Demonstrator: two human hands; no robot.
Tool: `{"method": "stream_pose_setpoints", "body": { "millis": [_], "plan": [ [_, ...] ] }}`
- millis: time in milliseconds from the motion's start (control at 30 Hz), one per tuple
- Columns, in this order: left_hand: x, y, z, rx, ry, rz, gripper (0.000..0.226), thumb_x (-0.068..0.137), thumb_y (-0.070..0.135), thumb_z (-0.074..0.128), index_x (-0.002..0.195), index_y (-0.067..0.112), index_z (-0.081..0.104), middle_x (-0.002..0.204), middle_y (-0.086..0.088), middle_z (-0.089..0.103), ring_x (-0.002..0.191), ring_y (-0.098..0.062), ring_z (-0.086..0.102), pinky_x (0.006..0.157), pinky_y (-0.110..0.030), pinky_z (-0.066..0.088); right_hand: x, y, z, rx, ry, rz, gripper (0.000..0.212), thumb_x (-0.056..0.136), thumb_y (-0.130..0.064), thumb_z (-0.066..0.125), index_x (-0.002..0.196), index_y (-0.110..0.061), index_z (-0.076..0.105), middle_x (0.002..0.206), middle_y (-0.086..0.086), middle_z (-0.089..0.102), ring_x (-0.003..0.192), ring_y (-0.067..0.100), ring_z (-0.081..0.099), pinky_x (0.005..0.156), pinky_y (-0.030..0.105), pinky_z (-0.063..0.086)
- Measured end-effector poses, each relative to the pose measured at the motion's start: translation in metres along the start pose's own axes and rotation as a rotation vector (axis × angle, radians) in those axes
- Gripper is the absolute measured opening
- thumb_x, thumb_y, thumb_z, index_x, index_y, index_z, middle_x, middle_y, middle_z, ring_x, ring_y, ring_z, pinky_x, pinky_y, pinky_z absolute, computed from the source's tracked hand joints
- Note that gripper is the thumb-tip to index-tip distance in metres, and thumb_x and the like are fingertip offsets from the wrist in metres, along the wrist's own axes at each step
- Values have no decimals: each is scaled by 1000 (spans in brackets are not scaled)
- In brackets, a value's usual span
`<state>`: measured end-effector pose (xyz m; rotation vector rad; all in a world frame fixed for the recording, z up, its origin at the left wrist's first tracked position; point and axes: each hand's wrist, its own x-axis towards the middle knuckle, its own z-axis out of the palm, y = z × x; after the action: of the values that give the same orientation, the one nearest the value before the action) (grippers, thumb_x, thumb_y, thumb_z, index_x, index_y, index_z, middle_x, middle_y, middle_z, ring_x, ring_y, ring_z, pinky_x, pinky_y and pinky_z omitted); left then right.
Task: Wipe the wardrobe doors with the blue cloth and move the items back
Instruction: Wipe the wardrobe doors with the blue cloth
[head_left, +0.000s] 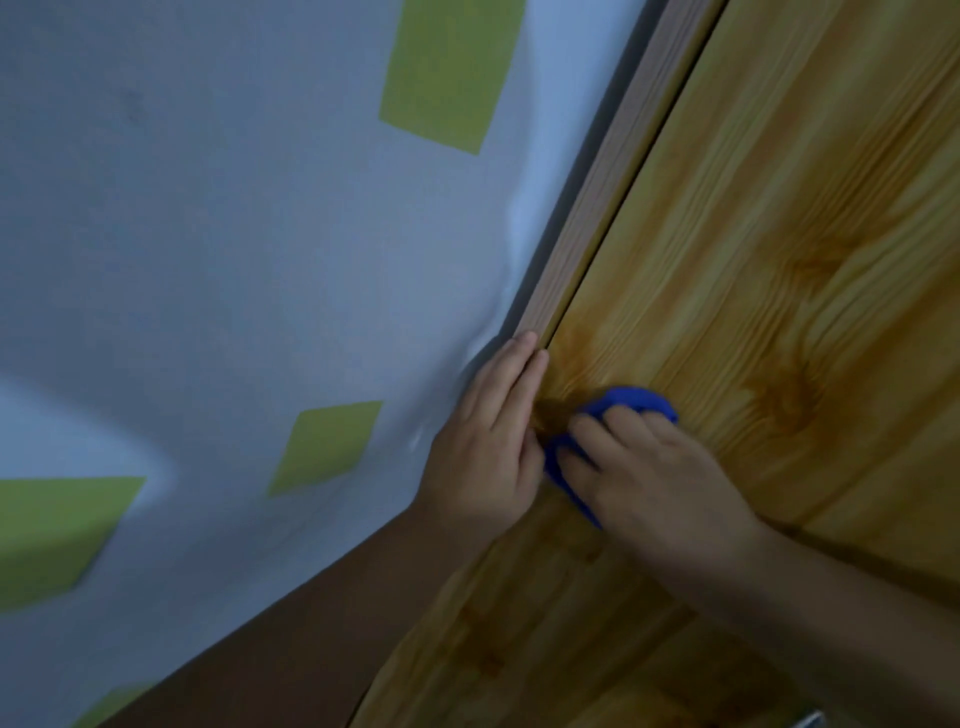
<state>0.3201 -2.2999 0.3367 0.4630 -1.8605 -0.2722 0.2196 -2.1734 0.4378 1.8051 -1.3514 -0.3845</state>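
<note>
A pine-grain wardrobe door (753, 249) fills the right half of the tilted view. My right hand (654, 478) presses a bunched blue cloth (631, 402) flat against the door near its left edge; the cloth shows above and below my fingers. My left hand (488, 447) lies with straight fingers along the door's edge and the wooden frame strip (613, 171), touching it just left of the cloth. It holds nothing that I can see.
A pale blue-grey wall (234, 260) with several green rectangles (447, 73) lies left of the wardrobe. A small metal piece (808, 719) shows at the bottom edge, low on the door.
</note>
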Motion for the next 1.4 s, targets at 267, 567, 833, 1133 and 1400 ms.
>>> {"method": "stream_pose_setpoints", "body": {
  "millis": [267, 567, 833, 1133, 1400],
  "plan": [
    [-3, 3, 2, 27, -42, -28, 73, 95, 14, 55, 162, 16, 27, 173, 4, 15, 161, -11, 10, 125, -34, 34, 50, 126, -95, -326, 24, 350, 46, 78, -11, 78, 121, -9, 61, 122, 23, 53, 105, 46, 50, 93, 55, 44],
    [-4, -1, 5, 7, -29, 0, 72, 94, 11, 57, 161, 10, 30, 173, -3, 18, 161, -16, 14, 129, -28, 22, 34, 61, -52, -156, 86, 356, 46, 91, -14, 37, 128, -2, 61, 118, 25, 57, 99, 44, 52, 81, 54, 43],
    [-3, 1, -1, -3, -78, -33, 78, 94, 9, 57, 164, 13, 22, 174, -2, 15, 161, -14, 10, 127, -17, 13, -48, -37, 13, 79, -77, 141, 43, 90, -14, 37, 105, -10, 77, 91, 9, 68, 77, 29, 65, 69, 42, 55],
    [1, 5, -6, 23, -116, -75, 82, 97, 21, 57, 165, 26, 12, 173, 7, 9, 158, -2, 4, 115, -3, 7, -47, 70, -62, -51, 2, 256, 52, 73, -11, 64, 125, -10, 66, 110, 20, 61, 96, 42, 59, 80, 52, 51],
    [-4, 10, 11, -11, -85, -86, 81, 96, 20, 57, 164, 24, 14, 175, 1, 3, 162, -18, 4, 126, -47, 29, -21, 153, -109, -168, 250, 630, 42, 101, -21, 41, 141, -9, 52, 133, 24, 51, 122, 47, 48, 97, 57, 46]
  ]
}}
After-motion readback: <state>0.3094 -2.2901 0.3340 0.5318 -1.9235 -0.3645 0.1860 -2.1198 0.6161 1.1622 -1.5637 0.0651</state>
